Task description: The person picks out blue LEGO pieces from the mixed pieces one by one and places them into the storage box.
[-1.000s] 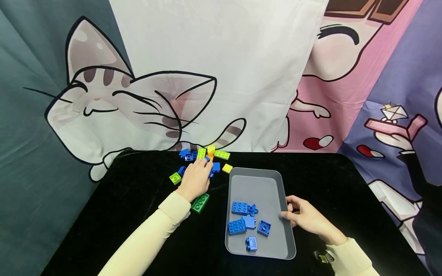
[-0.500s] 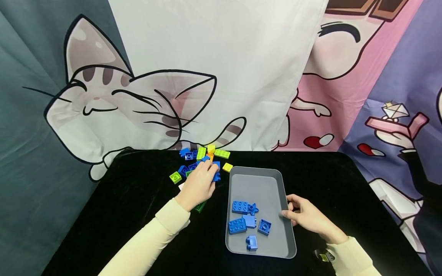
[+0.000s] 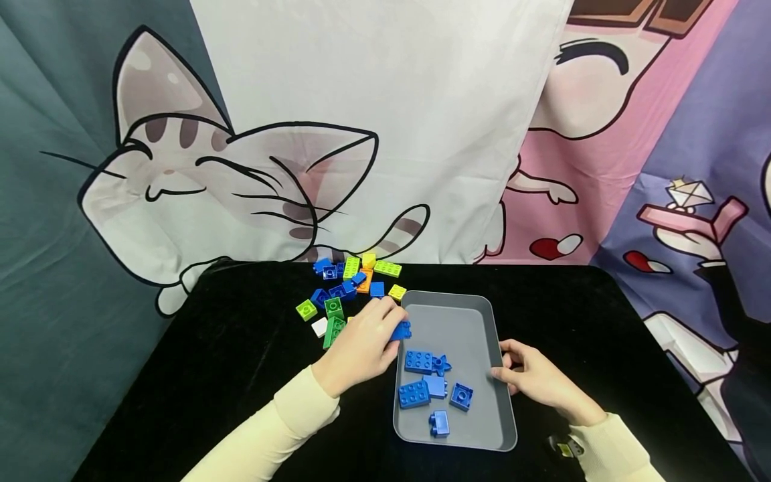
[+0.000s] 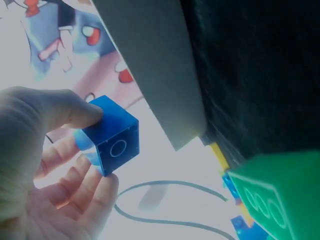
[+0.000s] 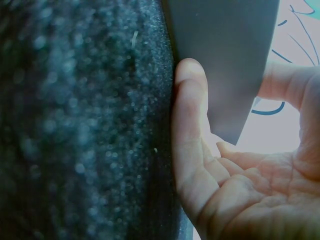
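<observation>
My left hand pinches a blue toy building brick at the left rim of the grey tray. In the left wrist view, thumb and fingers grip this blue brick by its sides, its hollow end showing. On the tray's other side, my right hand holds the right wall. The right wrist view has the thumb going behind the tray wall and fingers against the outside. Several blue bricks and a blue star-shaped piece lie in the tray's near half.
Left of the tray, loose bricks lie on the black cloth: several blue ones, green bricks, a white brick, an orange piece and a yellow brick. A printed curtain hangs behind.
From the brick pile my left hand has come right and nearer, carrying a blue brick to the tray's rim. The green and white bricks it covered now show. My right hand stays put.
</observation>
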The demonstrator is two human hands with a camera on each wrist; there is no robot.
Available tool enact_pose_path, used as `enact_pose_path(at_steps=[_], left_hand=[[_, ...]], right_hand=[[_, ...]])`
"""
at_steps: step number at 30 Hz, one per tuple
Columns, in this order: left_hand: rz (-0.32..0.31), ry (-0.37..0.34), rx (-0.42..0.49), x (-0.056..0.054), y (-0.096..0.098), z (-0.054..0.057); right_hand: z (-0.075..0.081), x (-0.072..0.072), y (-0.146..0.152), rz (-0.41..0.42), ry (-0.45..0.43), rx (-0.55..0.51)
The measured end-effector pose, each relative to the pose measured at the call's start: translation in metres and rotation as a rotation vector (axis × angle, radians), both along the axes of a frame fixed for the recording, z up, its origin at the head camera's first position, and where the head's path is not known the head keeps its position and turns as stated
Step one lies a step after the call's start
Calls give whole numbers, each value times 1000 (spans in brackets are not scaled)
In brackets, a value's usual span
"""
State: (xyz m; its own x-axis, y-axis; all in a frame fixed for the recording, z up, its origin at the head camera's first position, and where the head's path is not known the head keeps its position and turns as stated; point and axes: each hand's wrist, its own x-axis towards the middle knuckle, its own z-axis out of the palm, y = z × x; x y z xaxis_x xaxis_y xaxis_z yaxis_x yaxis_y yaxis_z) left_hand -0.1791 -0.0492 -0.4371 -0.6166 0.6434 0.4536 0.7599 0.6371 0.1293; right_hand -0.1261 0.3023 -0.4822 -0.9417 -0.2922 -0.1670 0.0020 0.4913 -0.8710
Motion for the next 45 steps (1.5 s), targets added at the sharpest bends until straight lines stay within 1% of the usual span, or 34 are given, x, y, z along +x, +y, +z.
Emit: enact_pose_path(at_steps=[5, 10, 18, 25, 33, 43, 45], left_hand=[[-28, -8, -35, 11, 6, 0], [-63, -29, -49, 19, 10, 0], [-103, -71, -62, 28, 14, -5], [-112, -72, -95, 35, 16, -7], [-123, -72, -113, 40, 17, -10], [-120, -67, -133, 41, 16, -12], [-112, -67, -148, 42, 16, -12]], right_hand=[[-1, 0, 0, 3, -4, -7], [-1, 0, 1, 4, -4, -11], [0, 0, 0, 0, -1, -5], [1, 0, 0, 6, -1, -11], [0, 0, 0, 7, 1, -12], [1, 0, 0, 4, 5, 3], [1, 0, -1, 4, 3, 1]])
